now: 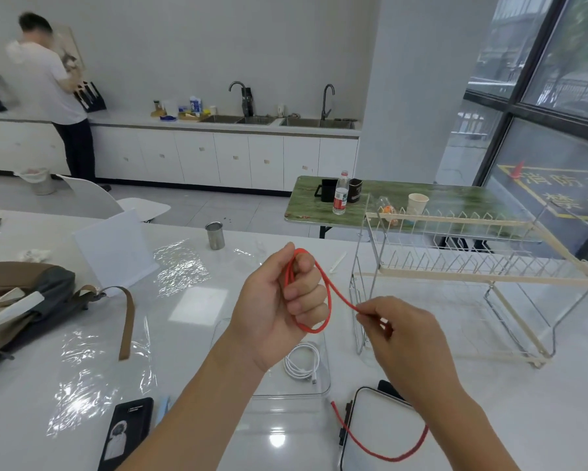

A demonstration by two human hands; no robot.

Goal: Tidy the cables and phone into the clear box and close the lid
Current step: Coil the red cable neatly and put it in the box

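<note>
**Red cable half coiled above the clear box**

Red cable (pixel 323 290) was the thing in hand, mid-winding. Going left to right: a black phone (pixel 126 433) lay face up on the desk (pixel 197 334) near the lower left, not yet packed. Beside it sat the clear box (pixel 292 399), open, with a coiled white cable (pixel 303 362) already inside. Above the box the left hand (pixel 279 307) kept its grip curled round several red loops, thumb up. The right hand (pixel 401 331) pinched the running strand just beside it, fingers closed on the cable. From there the loose tail dropped out of sight behind the right arm and reappeared across a white lid with a dark rim (pixel 381 426), which lay at the lower right, touching the cable. A wire dish rack (pixel 455 270) stood further right.

Judging by this, winding was the current step. The next move would call for feeding the tail round the loops, then lowering the coil into the box.
</note>
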